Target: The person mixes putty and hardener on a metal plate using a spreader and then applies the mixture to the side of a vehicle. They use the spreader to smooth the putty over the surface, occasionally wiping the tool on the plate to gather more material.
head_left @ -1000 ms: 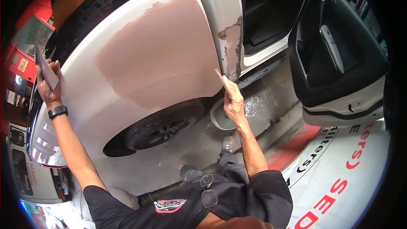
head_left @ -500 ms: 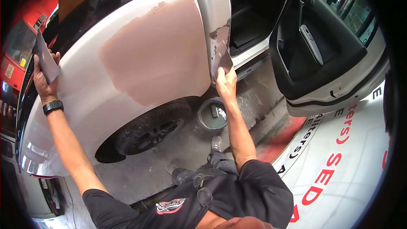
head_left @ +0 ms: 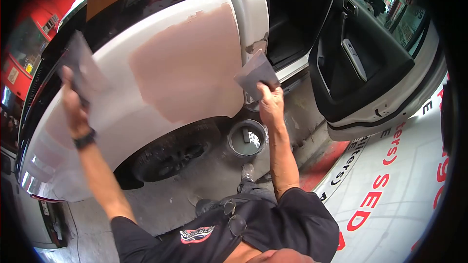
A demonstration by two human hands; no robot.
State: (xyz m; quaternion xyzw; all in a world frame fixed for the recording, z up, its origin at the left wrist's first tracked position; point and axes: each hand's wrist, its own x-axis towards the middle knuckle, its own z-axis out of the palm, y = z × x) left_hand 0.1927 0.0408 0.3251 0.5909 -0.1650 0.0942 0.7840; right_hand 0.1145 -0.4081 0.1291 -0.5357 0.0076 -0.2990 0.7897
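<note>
My left hand [head_left: 75, 109], blurred by motion, holds a thin flat grey plate [head_left: 85, 63] over the white rear panel [head_left: 109, 117]. My right hand [head_left: 272, 106] grips a thin dark grey putty spreader [head_left: 257, 73] at its lower corner, thumb on its face. The spreader overlaps the door pillar [head_left: 251, 24] in this view and hides part of it. Chipped paint [head_left: 257, 45] shows on the pillar just above the spreader. A broad pinkish filler patch [head_left: 187, 63] covers the panel between my hands.
Below the panel is a black wheel [head_left: 170, 153]. A bucket [head_left: 232, 148] beside it holds cloudy water and a dark block [head_left: 245, 135]. The car door [head_left: 360, 53] stands wide to the right, above a white sheet with red lettering [head_left: 385, 185].
My left hand has swung rightward with its plate, away from the panel's far edge. My right hand has moved slightly right and down, turning the spreader's broad face into view.
</note>
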